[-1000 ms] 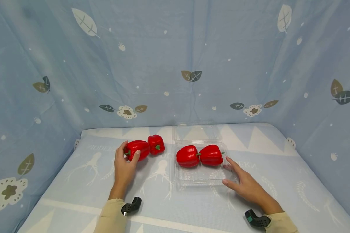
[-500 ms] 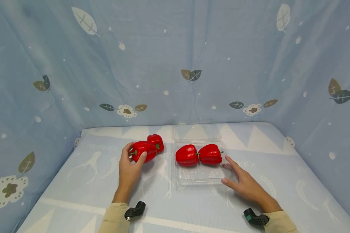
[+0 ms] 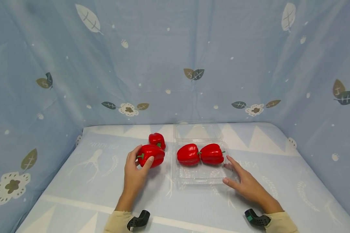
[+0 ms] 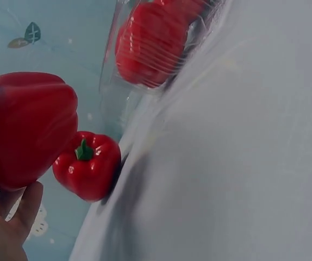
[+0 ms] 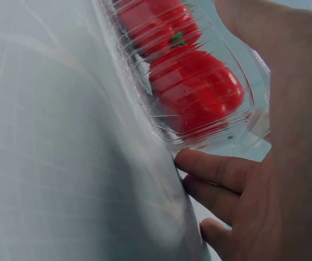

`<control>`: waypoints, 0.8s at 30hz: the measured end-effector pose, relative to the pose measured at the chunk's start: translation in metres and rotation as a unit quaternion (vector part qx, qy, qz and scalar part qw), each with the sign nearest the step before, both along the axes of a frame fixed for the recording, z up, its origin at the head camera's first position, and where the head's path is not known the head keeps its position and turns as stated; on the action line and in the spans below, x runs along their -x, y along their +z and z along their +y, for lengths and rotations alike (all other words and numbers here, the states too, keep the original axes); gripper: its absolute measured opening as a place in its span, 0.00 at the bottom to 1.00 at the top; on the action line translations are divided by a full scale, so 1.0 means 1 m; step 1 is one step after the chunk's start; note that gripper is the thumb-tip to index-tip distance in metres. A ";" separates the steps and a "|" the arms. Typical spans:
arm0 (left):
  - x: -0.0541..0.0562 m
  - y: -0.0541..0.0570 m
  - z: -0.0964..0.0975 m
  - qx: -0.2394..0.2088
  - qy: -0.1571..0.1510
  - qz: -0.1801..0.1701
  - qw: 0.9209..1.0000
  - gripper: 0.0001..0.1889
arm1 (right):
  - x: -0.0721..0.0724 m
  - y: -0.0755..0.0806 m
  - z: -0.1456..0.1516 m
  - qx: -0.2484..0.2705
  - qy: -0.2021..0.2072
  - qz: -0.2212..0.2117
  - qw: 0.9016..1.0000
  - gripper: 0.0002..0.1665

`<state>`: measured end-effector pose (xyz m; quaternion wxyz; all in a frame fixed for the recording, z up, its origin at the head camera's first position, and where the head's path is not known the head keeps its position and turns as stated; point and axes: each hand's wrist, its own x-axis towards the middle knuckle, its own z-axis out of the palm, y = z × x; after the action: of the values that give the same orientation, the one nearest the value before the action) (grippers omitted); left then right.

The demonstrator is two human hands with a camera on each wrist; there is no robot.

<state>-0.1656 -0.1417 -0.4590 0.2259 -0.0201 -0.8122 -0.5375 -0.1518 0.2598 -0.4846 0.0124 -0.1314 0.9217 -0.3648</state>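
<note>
My left hand (image 3: 136,174) grips a red bell pepper (image 3: 153,156) between thumb and fingers, its green stem toward the palm. In the left wrist view, this held bell pepper (image 4: 28,128) is raised off the tabletop. Just behind it stands another red bell pepper (image 3: 156,140). To the right lies a clear plastic clamshell box (image 3: 189,180), lid raised at the back, with two red bell peppers (image 3: 188,154) side by side in it. At the box's right side is my right hand (image 3: 248,184), thumb and fingers spread, fingertips beside or touching the wall.
A pale patterned cloth (image 3: 84,191) covers the table. Blue printed curtains (image 3: 163,58) close in the back and both sides. The clear lid (image 3: 196,132) reaches toward the rear curtain.
My left hand has brought its bell pepper rightward and slightly nearer to me, partly in front of the other loose one. The right hand and the box stay in place.
</note>
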 end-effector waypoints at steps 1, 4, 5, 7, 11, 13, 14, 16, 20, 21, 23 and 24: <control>-0.001 0.001 0.001 -0.001 -0.002 0.003 1.000 0.36 | 0.000 0.000 0.000 0.000 -0.001 -0.001 1.000 0.53; -0.004 0.002 0.004 -0.004 -0.006 0.011 1.000 0.34 | 0.000 0.000 0.000 -0.001 -0.003 -0.004 1.000 0.53; -0.004 0.002 0.005 -0.003 -0.005 0.015 1.000 0.34 | 0.000 0.000 0.000 -0.001 -0.004 -0.004 1.000 0.53; -0.004 0.002 0.007 0.002 -0.003 0.022 1.000 0.34 | 0.000 0.000 -0.001 -0.002 -0.005 -0.003 1.000 0.53; -0.004 -0.001 0.010 0.017 0.006 0.039 0.999 0.35 | -0.001 0.001 0.000 -0.005 -0.006 -0.005 1.000 0.53; -0.004 -0.002 0.011 0.019 0.006 0.047 0.999 0.35 | -0.001 0.002 0.000 -0.008 -0.006 -0.006 1.000 0.53; -0.004 -0.002 0.011 0.020 0.006 0.050 0.999 0.35 | -0.001 0.002 0.000 -0.009 -0.005 -0.006 1.000 0.53; -0.005 -0.003 0.011 0.017 0.004 0.055 0.998 0.35 | -0.001 0.002 0.000 -0.008 -0.004 -0.007 1.000 0.54; -0.005 -0.003 0.013 0.009 -0.004 0.060 0.998 0.35 | -0.001 0.002 0.000 -0.006 -0.002 -0.006 1.000 0.53; -0.005 -0.003 0.013 0.006 -0.006 0.059 0.998 0.36 | -0.001 0.002 0.000 -0.005 -0.003 -0.007 1.000 0.53; -0.006 -0.004 0.015 -0.002 -0.011 0.056 0.998 0.37 | 0.000 0.002 0.000 -0.004 -0.003 -0.008 1.000 0.53; -0.006 -0.004 0.016 -0.006 -0.013 0.053 0.998 0.38 | 0.000 0.002 0.000 -0.006 -0.004 -0.009 1.000 0.53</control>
<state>-0.1594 -0.1255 -0.4630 0.2617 -0.0581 -0.7954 -0.5436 -0.1519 0.2596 -0.4827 0.0200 -0.1243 0.9241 -0.3609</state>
